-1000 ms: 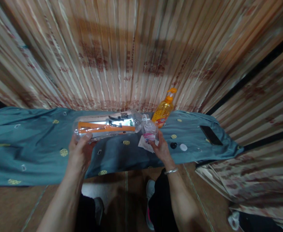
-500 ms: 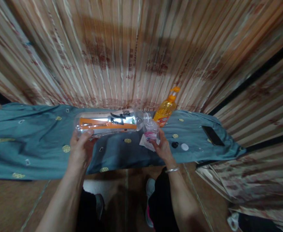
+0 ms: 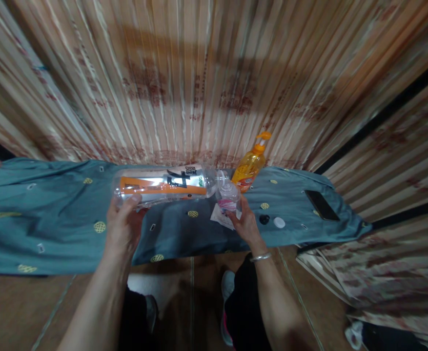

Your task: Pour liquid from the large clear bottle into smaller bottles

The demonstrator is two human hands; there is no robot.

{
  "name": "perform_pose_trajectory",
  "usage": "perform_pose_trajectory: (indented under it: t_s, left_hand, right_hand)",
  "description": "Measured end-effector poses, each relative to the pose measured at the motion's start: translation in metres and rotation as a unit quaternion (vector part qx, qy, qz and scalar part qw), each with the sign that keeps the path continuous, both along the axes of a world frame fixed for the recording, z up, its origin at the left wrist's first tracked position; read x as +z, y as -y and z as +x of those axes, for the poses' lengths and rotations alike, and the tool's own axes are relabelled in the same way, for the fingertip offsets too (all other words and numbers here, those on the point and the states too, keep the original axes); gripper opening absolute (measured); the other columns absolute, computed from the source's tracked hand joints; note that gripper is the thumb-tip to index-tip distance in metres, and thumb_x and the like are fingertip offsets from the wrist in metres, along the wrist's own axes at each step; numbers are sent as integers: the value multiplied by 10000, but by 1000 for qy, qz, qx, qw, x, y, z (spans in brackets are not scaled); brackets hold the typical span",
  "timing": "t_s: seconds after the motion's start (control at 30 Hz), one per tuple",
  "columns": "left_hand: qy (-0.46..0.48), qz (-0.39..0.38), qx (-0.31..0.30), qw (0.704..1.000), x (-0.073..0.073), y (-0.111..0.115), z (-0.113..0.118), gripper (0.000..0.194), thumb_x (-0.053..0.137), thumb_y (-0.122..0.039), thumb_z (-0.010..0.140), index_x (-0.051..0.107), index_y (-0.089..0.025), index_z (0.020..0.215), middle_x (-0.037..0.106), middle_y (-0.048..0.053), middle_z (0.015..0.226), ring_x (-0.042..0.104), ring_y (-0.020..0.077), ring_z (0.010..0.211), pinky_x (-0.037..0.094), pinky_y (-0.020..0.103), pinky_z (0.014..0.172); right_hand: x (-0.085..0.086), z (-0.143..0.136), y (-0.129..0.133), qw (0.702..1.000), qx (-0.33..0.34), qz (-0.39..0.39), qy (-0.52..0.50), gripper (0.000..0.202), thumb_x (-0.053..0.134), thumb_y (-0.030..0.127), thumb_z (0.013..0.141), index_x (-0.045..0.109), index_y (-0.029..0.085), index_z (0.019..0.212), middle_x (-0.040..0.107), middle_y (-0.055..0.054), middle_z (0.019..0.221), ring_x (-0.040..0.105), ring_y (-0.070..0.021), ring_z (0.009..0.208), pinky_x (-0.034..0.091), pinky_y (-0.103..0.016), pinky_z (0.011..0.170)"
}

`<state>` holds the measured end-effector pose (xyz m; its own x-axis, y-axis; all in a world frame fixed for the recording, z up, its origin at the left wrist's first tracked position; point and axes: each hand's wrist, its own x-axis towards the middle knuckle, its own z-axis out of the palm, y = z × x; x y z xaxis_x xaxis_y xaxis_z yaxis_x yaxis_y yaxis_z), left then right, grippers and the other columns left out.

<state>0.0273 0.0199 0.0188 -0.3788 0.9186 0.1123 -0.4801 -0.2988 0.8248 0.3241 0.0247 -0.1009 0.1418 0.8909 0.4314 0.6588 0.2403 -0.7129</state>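
Over teal cloth (image 3: 63,204), hands (image 3: 124,222) (image 3: 244,223) still grip large bottle (image 3: 162,185) and small bottle (image 3: 228,195), necks together.

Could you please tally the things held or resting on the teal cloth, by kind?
Bottles: 3 (large clear bottle, small clear bottle, orange pump bottle)
Small round pieces: 2 (black piece, white disc)
Phone: 1
Paper slip: 1
Total: 7

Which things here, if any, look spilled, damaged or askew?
Nothing looks plainly spilled or damaged. The large bottle in the left hand lies tilted sideways, its mouth at the small bottle.
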Motion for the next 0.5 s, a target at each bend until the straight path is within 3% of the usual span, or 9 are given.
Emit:
perform_pose_trajectory:
  t_s: [0.13, 0.37, 0.5]
  left_hand:
    - [9, -7, 11, 1000, -1, -2, 0, 491, 941, -279, 501, 764, -220, 955, 743, -16, 810, 648, 145, 715, 515, 231, 655]
    - [-6, 3, 3, 1000, 2, -1, 0, 484, 904, -262, 554, 769, -217, 1016, 776, 28, 892, 691, 196, 817, 554, 310, 815]
    - [-10, -2, 7, 1000, 2, -2, -2, 520, 919, -277, 527, 771, -237, 1025, 772, 13, 869, 682, 190, 804, 555, 310, 819]
  right_hand:
    - [-1, 0, 0, 1000, 0, 5, 3, 655, 640, 389, 895, 452, 138, 1469, 630, -212, 1407, 610, -346, 1314, 495, -517, 1093]
    - [-4, 0, 0, 1000, -3, 4, 5, 668, 649, 409, 896, 445, 160, 1481, 645, -201, 1395, 624, -336, 1303, 513, -518, 1080]
    - [-3, -1, -1, 1000, -4, 3, 8, 660, 643, 402, 896, 448, 156, 1477, 655, -203, 1379, 639, -336, 1281, 520, -513, 1070]
